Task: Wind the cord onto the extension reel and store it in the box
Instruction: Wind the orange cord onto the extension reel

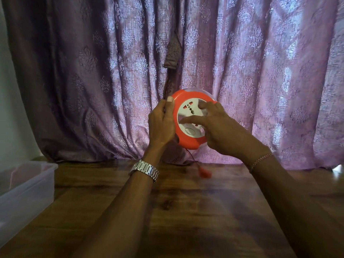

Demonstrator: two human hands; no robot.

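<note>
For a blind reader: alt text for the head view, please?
The left hand grips an orange extension reel above a wooden table while the right hand touches its white socket face; a plug dangles on its cord.

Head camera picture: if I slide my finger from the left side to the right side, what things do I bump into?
Clear plastic box → silver watch → left hand → orange reel → right hand → thin bracelet.

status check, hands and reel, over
Left hand grips reel rim, held above table. Right hand fingers on white socket face. Cord hangs, plug blurred. Box far left, path clear.
</note>
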